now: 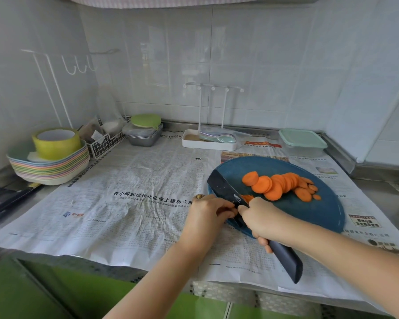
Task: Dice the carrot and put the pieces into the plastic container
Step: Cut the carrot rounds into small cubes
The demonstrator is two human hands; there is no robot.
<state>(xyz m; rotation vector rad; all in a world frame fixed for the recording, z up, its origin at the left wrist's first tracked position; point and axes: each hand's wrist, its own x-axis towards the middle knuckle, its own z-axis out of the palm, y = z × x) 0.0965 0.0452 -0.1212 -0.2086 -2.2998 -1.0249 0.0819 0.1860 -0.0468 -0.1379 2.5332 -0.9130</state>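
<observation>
**Both hands closed at the knife, slices fanned on the board**

The right hand (pixel 260 223) is wrapped firmly around the dark handle of the knife (pixel 226 192), and the butt of the handle sticks out below the fist towards the counter edge. The black blade angles up and to the left over the near-left rim of the blue cutting board (pixel 309 215). The left hand (pixel 207 215) lies just beside the blade with its fingers curled down over the carrot (pixel 199 196). Only the carrot's brownish stub end shows, above the knuckles; the hand hides the rest. A sliver of orange shows just past the blade.

The carrot slices (pixel 279 185) lie in an overlapping row across the middle of the board, to the right of the blade. The plastic container (pixel 302 140) sits with its mint lid on at the back right near the wall, well apart from the board.

Newspaper (pixel 124 203) covers the counter. At the far left, a roll of yellow tape (pixel 55 143) rests on a stack of pastel plates (pixel 48 169). A wire basket (pixel 106 143), grey tubs (pixel 143 137) under a green lid and a white rack (pixel 207 141) line the back wall.
</observation>
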